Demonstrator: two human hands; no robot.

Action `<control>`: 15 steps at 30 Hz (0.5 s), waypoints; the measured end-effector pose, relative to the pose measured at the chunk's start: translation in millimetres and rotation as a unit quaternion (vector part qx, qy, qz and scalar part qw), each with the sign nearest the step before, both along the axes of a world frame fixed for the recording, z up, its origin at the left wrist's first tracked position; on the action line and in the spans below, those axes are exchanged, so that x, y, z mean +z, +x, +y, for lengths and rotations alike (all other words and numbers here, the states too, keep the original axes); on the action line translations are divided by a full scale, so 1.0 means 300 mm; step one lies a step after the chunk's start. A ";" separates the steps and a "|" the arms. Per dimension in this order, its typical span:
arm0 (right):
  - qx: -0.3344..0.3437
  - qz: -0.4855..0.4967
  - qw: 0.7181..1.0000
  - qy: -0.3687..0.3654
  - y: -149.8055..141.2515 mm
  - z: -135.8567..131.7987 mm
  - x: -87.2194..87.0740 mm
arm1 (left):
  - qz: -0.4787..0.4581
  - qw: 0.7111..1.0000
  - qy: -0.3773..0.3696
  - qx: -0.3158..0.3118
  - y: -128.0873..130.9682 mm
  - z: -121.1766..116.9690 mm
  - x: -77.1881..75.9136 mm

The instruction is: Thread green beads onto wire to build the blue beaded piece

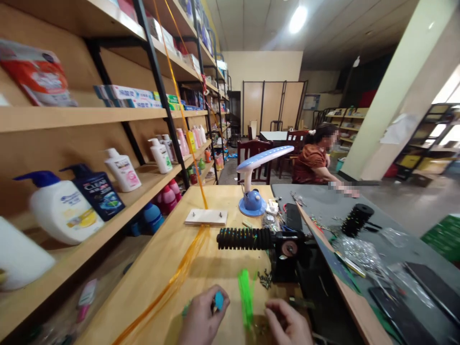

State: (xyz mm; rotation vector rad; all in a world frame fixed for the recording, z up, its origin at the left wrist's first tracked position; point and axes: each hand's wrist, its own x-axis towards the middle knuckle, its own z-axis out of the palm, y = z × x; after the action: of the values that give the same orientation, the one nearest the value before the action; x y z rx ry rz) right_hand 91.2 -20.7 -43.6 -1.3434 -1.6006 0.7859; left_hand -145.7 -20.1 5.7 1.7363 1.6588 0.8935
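Observation:
My left hand [204, 317] is closed, with a small bright-blue piece [218, 300] between thumb and fingers; its exact kind is unclear. To its right lies a bundle of bright green strands [246, 298] on the wooden table [212, 266]. My right hand [290, 325] is just right of that bundle, its fingers curved and apart with nothing visible between them. Long orange strands [181, 268] run from under a pale clamped plate [206, 217] past my left hand. Beyond my hands, a black ridged spindle [244, 238] sticks out leftward from a black machine [287, 251].
A blue-and-white lamp [251, 201] stands behind the spindle. Small dark metal bits [265, 279] lie near the machine. On the right, a grey table [381, 249] bears clear plastic bags [361, 254] and a second ridged roller [357, 219]. A co-worker [311, 160] sits beyond. Shelves [143, 187] with bottles line the left.

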 end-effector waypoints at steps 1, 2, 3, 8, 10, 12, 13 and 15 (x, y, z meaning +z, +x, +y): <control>-0.022 -0.022 0.999 0.014 0.053 -0.006 0.012 | 0.033 0.999 0.006 -0.022 0.008 -0.007 0.011; -0.040 -0.055 0.997 0.027 0.104 -0.011 0.022 | 0.066 0.997 0.006 -0.048 0.015 -0.012 0.021; -0.067 -0.090 0.993 0.046 0.151 -0.014 0.029 | 0.095 0.993 0.006 -0.075 0.022 -0.016 0.029; -0.060 -0.305 0.945 0.106 0.283 -0.005 0.029 | 0.237 0.959 0.018 -0.151 0.054 -0.015 0.031; -0.039 -0.368 0.922 0.116 0.283 0.006 0.021 | 0.281 0.946 0.023 -0.161 0.068 -0.010 0.030; -0.034 -0.413 0.903 0.114 0.267 0.020 0.013 | 0.315 0.934 0.018 -0.166 0.082 -0.006 0.040; -0.038 -0.430 0.895 0.110 0.259 0.028 0.009 | 0.328 0.929 0.013 -0.168 0.090 -0.005 0.050; -0.052 -0.450 0.886 0.099 0.246 0.046 0.007 | 0.348 0.921 0.002 -0.173 0.103 -0.004 0.073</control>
State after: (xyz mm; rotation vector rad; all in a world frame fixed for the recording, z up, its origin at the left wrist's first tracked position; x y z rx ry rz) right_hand 165.1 -6.7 -41.5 -1.7367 -2.1936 -0.1407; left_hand -114.9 -21.3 27.6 2.4274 1.6464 0.0992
